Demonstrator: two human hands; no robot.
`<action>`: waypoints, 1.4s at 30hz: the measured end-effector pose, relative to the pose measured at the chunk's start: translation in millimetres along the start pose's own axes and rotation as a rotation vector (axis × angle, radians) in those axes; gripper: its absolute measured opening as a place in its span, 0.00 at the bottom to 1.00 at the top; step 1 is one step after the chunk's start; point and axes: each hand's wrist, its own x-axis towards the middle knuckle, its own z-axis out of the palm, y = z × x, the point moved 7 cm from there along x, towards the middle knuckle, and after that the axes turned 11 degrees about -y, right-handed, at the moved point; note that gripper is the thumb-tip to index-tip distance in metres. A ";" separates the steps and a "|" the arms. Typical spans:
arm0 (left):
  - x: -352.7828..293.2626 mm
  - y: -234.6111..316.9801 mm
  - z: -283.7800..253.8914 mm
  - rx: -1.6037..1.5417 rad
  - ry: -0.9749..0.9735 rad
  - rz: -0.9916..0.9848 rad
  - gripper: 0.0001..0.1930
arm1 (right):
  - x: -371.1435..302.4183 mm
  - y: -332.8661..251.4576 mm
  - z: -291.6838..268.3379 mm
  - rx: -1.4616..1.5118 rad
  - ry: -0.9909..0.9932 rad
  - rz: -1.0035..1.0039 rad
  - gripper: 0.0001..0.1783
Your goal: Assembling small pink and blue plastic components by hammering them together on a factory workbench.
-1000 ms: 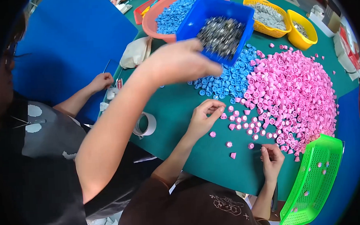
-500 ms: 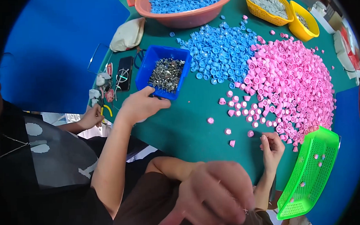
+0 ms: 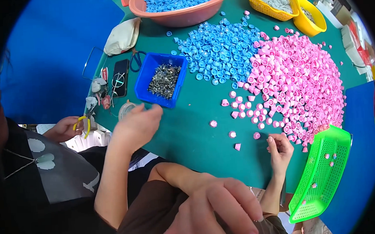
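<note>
My left hand [image 3: 219,212] is large in the foreground at the bottom, cut off by the lower edge. Its fingers hang loosely bent and apart, with the thumb away from them. A tiny bright fleck shows by one fingertip; I cannot make out what it is. My right hand [image 3: 280,151] rests at the table's near edge, fingers curled in and thumb against them. Whatever they may hold is hidden. Beside it lie several loose pink cup-shaped pieces [image 3: 256,135] and the large pink heap [image 3: 299,83]. A green perforated basket [image 3: 297,183] tilts to its right, a few small pieces inside.
Left, a co-worker's hand [image 3: 62,130] holds yellow-handled pliers [image 3: 87,121]; the other hand [image 3: 137,125] hovers near a blue bin [image 3: 172,101] of small metal parts. Blue pieces [image 3: 218,53], a pink basin [image 3: 179,18] and yellow baskets [image 3: 271,13] stand farther back.
The co-worker's hand has left the blue bin and drawn back, and the pliers are raised. My left hand is lower, its fingers looser. My right hand stays nearly in place.
</note>
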 end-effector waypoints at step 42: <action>-131.2 -116.9 -84.2 0.198 0.005 -1.061 0.31 | 16.0 9.6 3.2 0.003 0.042 -0.004 0.04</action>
